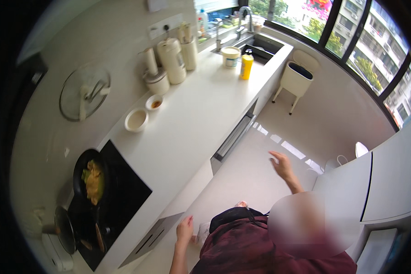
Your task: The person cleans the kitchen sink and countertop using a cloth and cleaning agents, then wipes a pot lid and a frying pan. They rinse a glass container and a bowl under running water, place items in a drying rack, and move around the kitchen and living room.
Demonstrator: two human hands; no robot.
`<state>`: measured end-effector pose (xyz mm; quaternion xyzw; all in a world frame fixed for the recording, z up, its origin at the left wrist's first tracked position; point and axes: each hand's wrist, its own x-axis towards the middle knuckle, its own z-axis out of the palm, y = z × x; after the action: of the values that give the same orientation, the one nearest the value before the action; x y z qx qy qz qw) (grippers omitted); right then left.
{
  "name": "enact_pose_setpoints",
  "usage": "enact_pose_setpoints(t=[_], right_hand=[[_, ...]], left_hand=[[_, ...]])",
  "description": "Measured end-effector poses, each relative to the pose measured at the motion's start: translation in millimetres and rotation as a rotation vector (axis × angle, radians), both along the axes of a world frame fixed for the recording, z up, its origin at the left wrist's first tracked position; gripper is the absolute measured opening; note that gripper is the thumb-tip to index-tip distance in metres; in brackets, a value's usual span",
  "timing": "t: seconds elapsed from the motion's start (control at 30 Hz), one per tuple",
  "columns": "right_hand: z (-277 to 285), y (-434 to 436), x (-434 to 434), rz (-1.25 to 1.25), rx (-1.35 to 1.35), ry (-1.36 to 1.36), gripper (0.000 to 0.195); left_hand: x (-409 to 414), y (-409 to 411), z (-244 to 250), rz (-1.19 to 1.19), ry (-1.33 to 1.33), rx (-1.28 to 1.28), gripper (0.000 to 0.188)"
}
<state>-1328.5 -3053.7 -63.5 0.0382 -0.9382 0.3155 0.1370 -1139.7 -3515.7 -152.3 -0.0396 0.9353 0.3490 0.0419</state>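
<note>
My left hand (185,228) hangs beside the counter's front edge, near the built-in panel, with loosely bent fingers and nothing visible in it. Over the floor to the right, my right hand (281,165) is empty, thumb and fingers apart. A black frying pan (104,174) with yellow-green food (94,183) stands on the black hob (123,191), left of my left hand. Nearer the hob's lower end are a dark round lid or pan (64,229) and a wooden-looking utensil (100,238). Neither hand touches these things.
The white counter (191,113) holds a white bowl (136,120), a small bowl with brown contents (154,102), a lidded canister (157,81), a cream kettle (172,61), a tub (231,57) and a yellow pump bottle (246,67). A sink (260,49) and bin (296,78) lie beyond.
</note>
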Motion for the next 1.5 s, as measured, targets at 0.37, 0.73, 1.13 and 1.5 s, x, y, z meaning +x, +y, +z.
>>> enact_pose_setpoints(t=[0.37,0.73,1.13,1.5], right_hand=[[0,194,-37,-0.46,-0.151,-0.169,0.033],[16,273,-223,-0.485,-0.274,-0.195,0.033],[-17,369,-347,-0.543,-0.397,-0.294,0.031],[-3,609,-361,-0.625,-0.33,-0.168,0.034]], left_hand=[[-396,294,125,-0.271,0.254,0.479,0.04],[-711,344,108,0.162,0.213,0.722,0.047],[-909,325,88,0.399,-0.258,1.169,0.03],[-915,281,255,0.311,0.012,0.747,0.027]])
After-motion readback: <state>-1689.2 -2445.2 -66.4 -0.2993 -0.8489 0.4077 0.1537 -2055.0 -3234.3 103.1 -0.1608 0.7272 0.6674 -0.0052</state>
